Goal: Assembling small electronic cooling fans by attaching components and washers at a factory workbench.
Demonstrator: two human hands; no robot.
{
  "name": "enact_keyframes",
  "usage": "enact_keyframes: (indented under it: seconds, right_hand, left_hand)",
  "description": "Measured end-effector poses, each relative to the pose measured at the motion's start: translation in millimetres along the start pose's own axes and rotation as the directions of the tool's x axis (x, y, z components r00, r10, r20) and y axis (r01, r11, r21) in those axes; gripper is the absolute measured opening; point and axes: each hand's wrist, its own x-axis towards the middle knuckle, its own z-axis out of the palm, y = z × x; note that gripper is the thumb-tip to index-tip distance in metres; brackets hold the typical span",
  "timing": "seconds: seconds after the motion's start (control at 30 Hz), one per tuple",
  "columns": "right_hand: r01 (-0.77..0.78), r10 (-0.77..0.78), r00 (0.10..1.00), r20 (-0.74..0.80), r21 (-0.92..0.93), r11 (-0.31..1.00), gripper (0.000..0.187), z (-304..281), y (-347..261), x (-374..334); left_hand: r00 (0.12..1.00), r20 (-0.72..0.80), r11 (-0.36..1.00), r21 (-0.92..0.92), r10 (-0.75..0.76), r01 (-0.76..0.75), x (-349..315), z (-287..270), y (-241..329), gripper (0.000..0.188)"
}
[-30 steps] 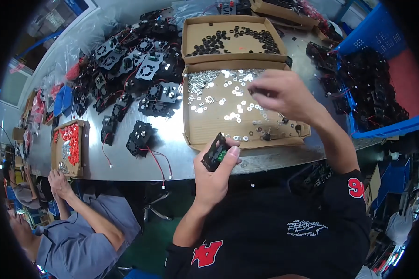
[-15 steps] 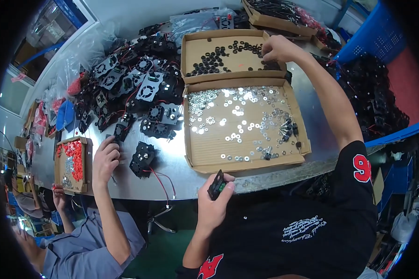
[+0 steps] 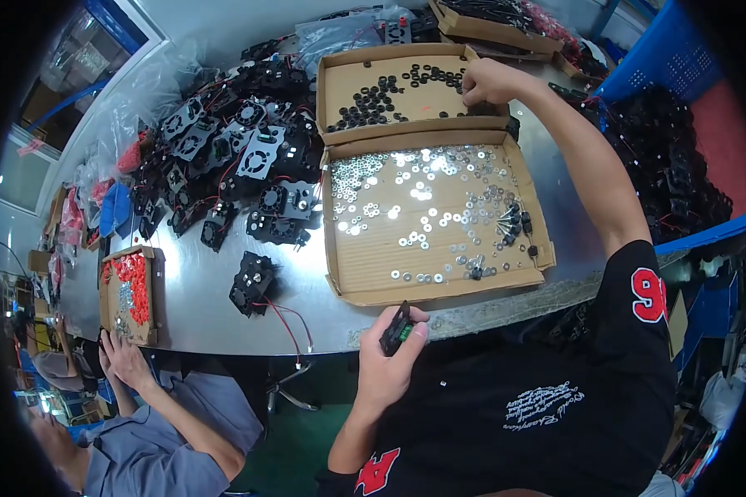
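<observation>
- Black part (image 3: 395, 330) with a green piece on it: up in the left hand (image 3: 383, 370), just off the near edge of the metal table (image 3: 195, 311), in front of the lower cardboard tray (image 3: 365, 269).
- Handling, my guess: light, stiff plastic, not very slippery; green piece is likely the fragile bit. Take it by the black outer edges.
- Left hand: closed round it, thumb on the green side, fingers behind.
- Right hand (image 3: 491, 85): fingers bent together, tips down at the right end of the upper cardboard tray (image 3: 427, 95), by the black rings (image 3: 366, 106). Can't tell if it pinches one.
- Lower tray: loose washers (image 3: 358, 176), screws (image 3: 506, 224) at right.
</observation>
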Motion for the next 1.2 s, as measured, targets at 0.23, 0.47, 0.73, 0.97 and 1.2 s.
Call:
enact_keyframes:
  seconds: [0.23, 0.47, 0.73, 0.97, 1.2]
  right_hand:
    - [0.122, -0.073, 0.992, -0.100, 0.888, 0.442, 0.021, -2, -93, -91]
    - [-0.342, -0.353, 0.896, 0.271, 0.927, -0.156, 0.018, 45, -199, -193]
    - [-0.311, -0.178, 0.948, 0.264, 0.890, -0.335, 0.020, 77, -232, -213]
    - [0.333, 0.308, 0.902, -0.303, 0.942, -0.050, 0.029, 79, -270, -230]
    - [0.432, 0.201, 0.836, -0.510, 0.839, 0.331, 0.026, 93, -267, -229]
  left_hand:
    - [0.967, -0.130, 0.975, 0.068, 0.220, -0.213, -3, 13, 9, 0.025]
    - [0.751, 0.054, 0.661, 0.436, 0.658, -0.610, 10, 16, 20, 0.041]
    - [0.753, 0.096, 0.614, 0.518, 0.650, -0.596, 5, -1, 14, 0.025]
    - [0.989, -0.141, 0.966, -0.243, 0.053, -0.086, 6, 3, 13, 0.015]
    - [0.971, -0.183, 0.945, -0.258, 0.156, -0.200, 4, 8, 7, 0.016]
